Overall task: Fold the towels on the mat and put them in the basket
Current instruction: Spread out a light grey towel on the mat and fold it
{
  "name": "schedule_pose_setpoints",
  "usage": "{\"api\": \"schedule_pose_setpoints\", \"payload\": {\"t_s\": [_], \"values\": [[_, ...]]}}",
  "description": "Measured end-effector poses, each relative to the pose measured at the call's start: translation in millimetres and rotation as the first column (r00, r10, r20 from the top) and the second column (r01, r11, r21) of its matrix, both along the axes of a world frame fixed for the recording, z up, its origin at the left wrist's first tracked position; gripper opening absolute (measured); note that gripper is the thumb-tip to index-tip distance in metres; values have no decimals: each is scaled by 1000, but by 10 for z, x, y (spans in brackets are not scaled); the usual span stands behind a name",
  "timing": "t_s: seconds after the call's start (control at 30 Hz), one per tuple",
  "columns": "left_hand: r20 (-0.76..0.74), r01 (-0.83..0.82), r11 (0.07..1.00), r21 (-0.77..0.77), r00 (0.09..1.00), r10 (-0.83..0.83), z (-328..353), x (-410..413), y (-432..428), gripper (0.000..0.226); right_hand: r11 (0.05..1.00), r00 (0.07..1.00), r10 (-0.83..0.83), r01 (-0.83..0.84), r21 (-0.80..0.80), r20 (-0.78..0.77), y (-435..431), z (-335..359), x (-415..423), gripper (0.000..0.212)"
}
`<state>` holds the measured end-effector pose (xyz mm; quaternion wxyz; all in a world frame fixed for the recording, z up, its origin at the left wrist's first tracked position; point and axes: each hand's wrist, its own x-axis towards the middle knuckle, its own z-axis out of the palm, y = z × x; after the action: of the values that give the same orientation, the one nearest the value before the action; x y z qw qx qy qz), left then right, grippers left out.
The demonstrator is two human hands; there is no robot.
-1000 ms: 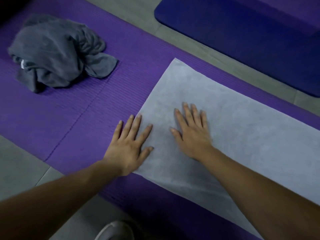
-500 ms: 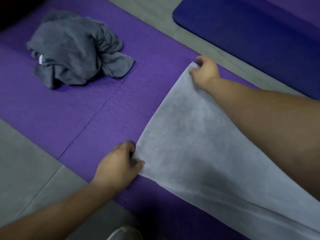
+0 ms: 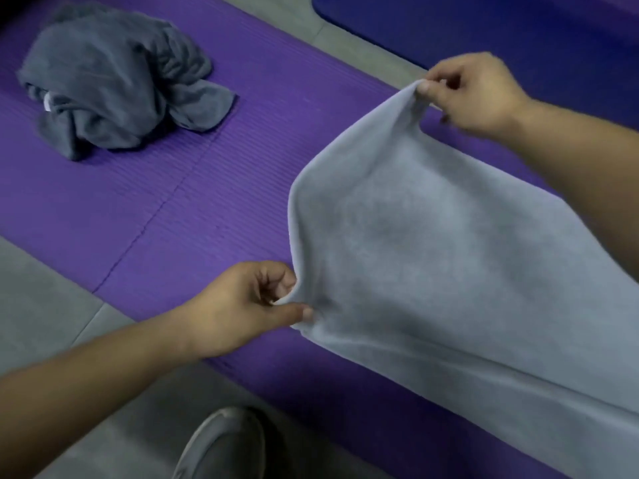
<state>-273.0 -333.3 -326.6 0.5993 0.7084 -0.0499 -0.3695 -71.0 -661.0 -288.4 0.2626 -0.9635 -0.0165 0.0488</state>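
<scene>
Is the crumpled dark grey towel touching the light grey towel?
Apart. The head view shows bare purple mat between the dark grey towel and the light grey towel, whose corners the left hand and right hand pinch.

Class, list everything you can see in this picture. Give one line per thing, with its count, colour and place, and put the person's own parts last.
light grey towel: one, pale grey, right half of the view, left end held up off the mat
dark grey towel: one, dark grey, crumpled in a heap on the mat, upper left
purple mat: one, purple, ribbed, runs across the middle under both towels
dark blue mat: one, dark blue, top right, apart from the purple one
floor: grey, lower left and between the two mats
shoe: one, grey, bottom edge, on the floor
left hand: one, pinches the towel's near corner
right hand: one, pinches the towel's far corner
</scene>
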Motion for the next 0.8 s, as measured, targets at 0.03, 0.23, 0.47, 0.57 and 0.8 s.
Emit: {"api": "schedule_pose_setpoints", "payload": {"t_s": [0.03,0.23,0.47,0.57,0.8], "values": [[6,45,999,-20,999,-45,79,-12,-136,20,997,999,-29,30,71,-19,-168,80,-138,24],[68,271,961,-62,961,-266,462,-47,-1156,50,794,957,-267,286,536,-115,-1344,480,-1038,27],[214,540,841,-17,824,-525,737,-675,-2813,52,593,808,-569,533,604,-154,-2789,562,-2139,17],[177,573,819,-35,810,-559,671,-1087,-3506,49,538,742,-647,606,586,-174,-3380,521,-2534,24],[84,537,839,-87,843,-531,262,-2126,-4769,19,391,590,-767,742,545,-254,-4470,255,-3242,27]]}}
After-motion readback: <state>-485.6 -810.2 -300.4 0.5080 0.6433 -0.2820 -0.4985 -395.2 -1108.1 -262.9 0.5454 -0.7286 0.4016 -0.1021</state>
